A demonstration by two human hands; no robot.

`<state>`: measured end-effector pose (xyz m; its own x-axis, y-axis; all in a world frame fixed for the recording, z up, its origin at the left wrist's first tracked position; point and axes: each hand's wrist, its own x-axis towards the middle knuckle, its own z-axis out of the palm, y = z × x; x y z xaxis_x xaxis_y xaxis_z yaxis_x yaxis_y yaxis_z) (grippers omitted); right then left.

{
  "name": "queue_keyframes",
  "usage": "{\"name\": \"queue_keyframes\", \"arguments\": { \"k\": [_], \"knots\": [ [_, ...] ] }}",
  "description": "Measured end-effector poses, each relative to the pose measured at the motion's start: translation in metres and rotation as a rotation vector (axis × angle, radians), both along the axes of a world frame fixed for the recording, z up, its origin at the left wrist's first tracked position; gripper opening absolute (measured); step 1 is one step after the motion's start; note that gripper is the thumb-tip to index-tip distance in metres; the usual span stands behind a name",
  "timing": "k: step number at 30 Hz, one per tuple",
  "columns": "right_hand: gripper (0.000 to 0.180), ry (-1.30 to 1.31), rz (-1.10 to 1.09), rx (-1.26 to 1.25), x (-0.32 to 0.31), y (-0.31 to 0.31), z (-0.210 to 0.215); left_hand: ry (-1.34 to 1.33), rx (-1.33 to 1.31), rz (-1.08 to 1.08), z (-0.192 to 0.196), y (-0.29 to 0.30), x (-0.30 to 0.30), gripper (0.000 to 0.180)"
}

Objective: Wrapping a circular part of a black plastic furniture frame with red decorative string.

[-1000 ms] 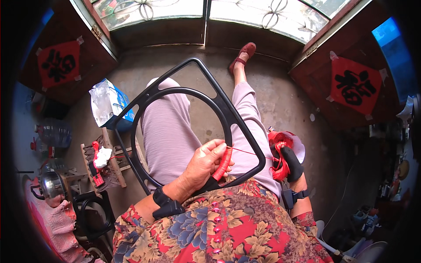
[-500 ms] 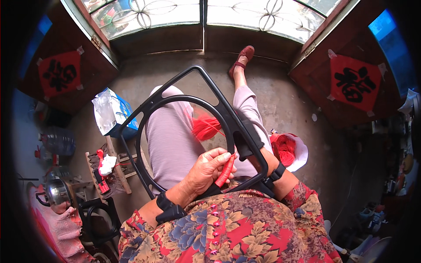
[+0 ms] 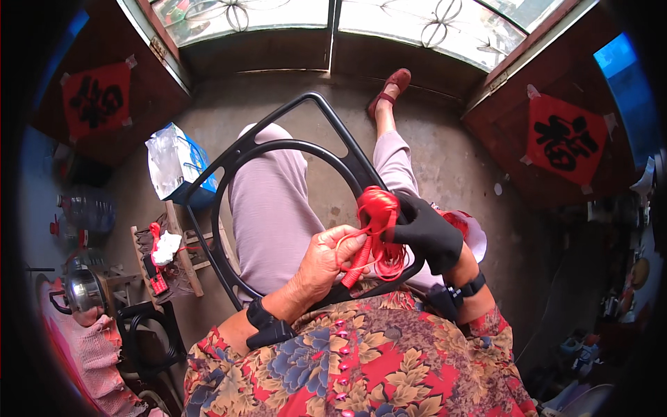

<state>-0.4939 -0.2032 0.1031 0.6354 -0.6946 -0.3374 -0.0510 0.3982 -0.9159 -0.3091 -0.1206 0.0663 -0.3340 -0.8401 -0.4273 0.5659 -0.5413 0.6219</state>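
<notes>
A black metal frame [image 3: 310, 102] with a round ring inside lies across my lap, its pointed end away from me. My bare left hand [image 3: 321, 263] grips the ring's near right rim, pinching a red cord [image 3: 354, 268] against it. My right hand [image 3: 432, 233], in a black glove, holds a bundle of the same red cord [image 3: 379, 207] just above the rim. Loose loops hang between the two hands.
A blue and white bag [image 3: 177, 161] stands on the concrete floor to the left. Near it are a small wooden stool [image 3: 182, 258] with tools, a water bottle [image 3: 87, 208], a metal kettle [image 3: 83, 289] and black rings [image 3: 149, 335]. A red and white bag [image 3: 467, 226] lies by my right leg.
My right hand has come in from the bag at my right side, carrying the red cord bundle up to the frame beside my left hand. The frame has tilted slightly.
</notes>
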Motion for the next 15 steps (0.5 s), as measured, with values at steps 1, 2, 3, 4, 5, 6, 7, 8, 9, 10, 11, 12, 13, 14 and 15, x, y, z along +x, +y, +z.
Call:
{"name": "queue_keyframes", "arguments": {
  "k": [1,2,3,4,5,6,7,8,9,10,11,12,13,14,15],
  "knots": [
    [0.046,0.144,0.038,0.103,-0.013,0.004,-0.004,-0.02,0.03,0.02,0.003,0.0,-0.003,0.018],
    [0.049,0.16,0.023,-0.05,-0.016,0.012,-0.004,-0.018,0.034,0.023,0.002,-0.001,-0.003,0.018],
    [0.05,0.19,0.004,0.018,-0.018,0.021,0.002,-0.03,0.026,0.005,-0.001,-0.002,-0.003,0.017],
    [0.051,0.218,-0.018,0.086,-0.02,0.028,0.007,-0.043,0.018,-0.015,-0.002,-0.002,-0.002,0.017],
    [0.053,0.152,0.013,0.145,-0.026,0.033,0.007,-0.043,0.02,-0.016,-0.001,-0.002,-0.003,0.017],
    [0.055,0.06,0.027,0.233,-0.037,0.036,-0.003,-0.042,0.055,-0.007,0.002,-0.001,-0.003,0.017],
    [0.052,0.055,0.005,0.182,-0.042,0.041,-0.002,-0.042,0.088,-0.002,0.004,-0.001,-0.004,0.018],
    [0.05,0.049,-0.014,0.129,-0.046,0.046,-0.001,-0.044,0.088,-0.003,0.006,-0.001,-0.003,0.018],
    [0.05,0.047,-0.015,0.129,-0.059,0.05,-0.016,-0.049,0.084,-0.024,0.007,0.0,-0.002,0.019],
    [0.046,0.074,0.022,0.155,-0.079,0.053,-0.042,-0.052,0.078,-0.046,0.008,0.0,-0.002,0.02],
    [0.042,0.101,0.061,0.183,-0.096,0.055,-0.057,-0.052,0.077,-0.046,0.008,-0.001,-0.002,0.02],
    [0.031,0.26,-0.043,0.318,-0.107,0.057,-0.061,-0.04,0.059,-0.06,0.006,-0.001,-0.003,0.022],
    [0.029,0.143,-0.264,0.293,-0.102,0.061,-0.047,-0.027,0.043,-0.068,0.006,0.0,-0.003,0.024],
    [0.026,0.025,-0.484,0.265,-0.096,0.064,-0.032,-0.028,0.046,-0.064,0.006,0.001,-0.003,0.024],
    [0.026,-0.2,-0.606,0.281,-0.097,0.063,-0.045,-0.02,0.049,-0.083,0.006,0.002,-0.002,0.026]
  ]
}}
